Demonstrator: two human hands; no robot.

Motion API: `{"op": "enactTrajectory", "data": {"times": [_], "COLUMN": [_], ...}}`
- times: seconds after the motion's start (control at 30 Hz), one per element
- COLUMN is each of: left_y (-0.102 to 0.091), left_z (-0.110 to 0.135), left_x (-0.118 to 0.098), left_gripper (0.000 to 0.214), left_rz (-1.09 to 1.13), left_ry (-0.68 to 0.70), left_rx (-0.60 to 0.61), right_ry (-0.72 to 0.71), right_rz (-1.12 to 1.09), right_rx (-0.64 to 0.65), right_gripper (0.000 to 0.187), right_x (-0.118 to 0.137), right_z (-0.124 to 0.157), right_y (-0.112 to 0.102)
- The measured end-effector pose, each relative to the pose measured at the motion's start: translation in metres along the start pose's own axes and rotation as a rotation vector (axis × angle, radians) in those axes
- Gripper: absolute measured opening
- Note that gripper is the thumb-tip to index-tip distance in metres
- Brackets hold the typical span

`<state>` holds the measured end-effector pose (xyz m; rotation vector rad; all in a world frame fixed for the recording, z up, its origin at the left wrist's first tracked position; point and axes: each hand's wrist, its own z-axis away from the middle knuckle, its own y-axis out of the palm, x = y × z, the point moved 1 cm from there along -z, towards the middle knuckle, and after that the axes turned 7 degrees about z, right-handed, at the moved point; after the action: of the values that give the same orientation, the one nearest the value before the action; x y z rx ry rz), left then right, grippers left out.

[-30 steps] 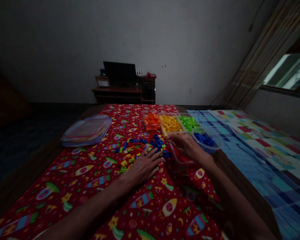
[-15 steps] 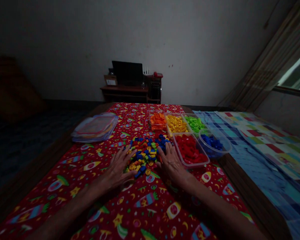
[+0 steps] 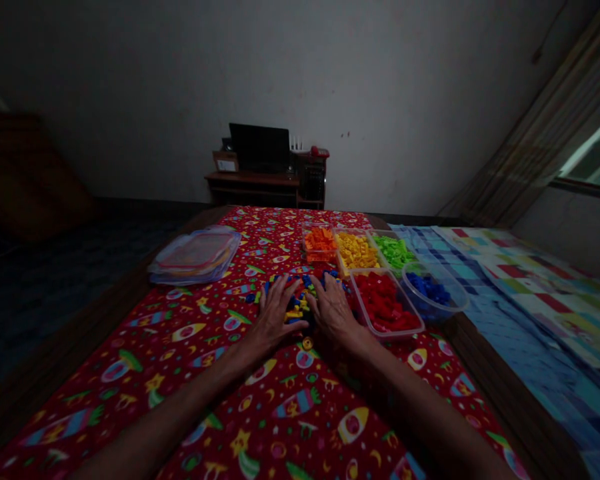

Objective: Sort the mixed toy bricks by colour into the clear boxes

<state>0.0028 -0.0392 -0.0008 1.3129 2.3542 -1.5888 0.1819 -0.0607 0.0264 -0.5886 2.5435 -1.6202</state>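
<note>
A pile of mixed building blocks (image 3: pixel 296 313) in blue, yellow, red and green lies on the red patterned tablecloth (image 3: pixel 260 427). My left hand (image 3: pixel 276 312) rests against the pile's left side, fingers spread, covering part of it. On the right side of the pile lies my right hand (image 3: pixel 334 312), its fingers also apart. Between the two hands some blocks show; others are hidden under the palms. A round yellow piece (image 3: pixel 307 343) sits just in front of the pile. Close beside my right hand stands a clear tub of red blocks (image 3: pixel 423 328).
Behind the red tub are tubs of orange blocks (image 3: pixel 320 243), yellow blocks (image 3: pixel 356 251) and green blocks (image 3: pixel 394 252). A round tub of blue blocks (image 3: pixel 429 288) stands at the table's right edge. Stacked clear lids (image 3: pixel 195 257) lie at left. A bed (image 3: pixel 510 340) adjoins the right side.
My left hand has moved right and inward, sweeping blocks toward my right hand, so the pile is narrower. My right hand stays at the pile's right side. The view has shifted slightly.
</note>
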Motion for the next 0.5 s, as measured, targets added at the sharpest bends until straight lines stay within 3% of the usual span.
{"op": "enactTrajectory", "data": {"times": [0.1,0.2,0.3,0.37,0.5], "left_y": [-0.01,-0.016,-0.014,-0.01,0.002], "left_z": [-0.005,-0.003,-0.003,-0.007,-0.023], "left_x": [0.013,0.034,0.048,0.047,0.028], "left_gripper": [0.063,0.051,0.051,0.053,0.056], "left_rz": [0.003,-0.018,0.045,0.139,0.302], "left_ry": [-0.089,-0.334,-0.491,-0.475,-0.403], "left_rx": [-0.097,-0.224,-0.193,-0.11,-0.02], "right_ry": [0.13,0.303,0.381,0.354,0.163], "right_rz": [0.056,0.124,0.161,0.153,-0.029], "right_rx": [0.026,0.096,0.123,0.119,0.111], "right_gripper": [0.051,0.049,0.048,0.045,0.037], "right_x": [-0.006,-0.006,0.002,0.008,0.008], "right_z": [-0.025,-0.041,-0.044,-0.041,-0.039], "right_y": [0.0,0.008,0.016,0.016,0.005]}}
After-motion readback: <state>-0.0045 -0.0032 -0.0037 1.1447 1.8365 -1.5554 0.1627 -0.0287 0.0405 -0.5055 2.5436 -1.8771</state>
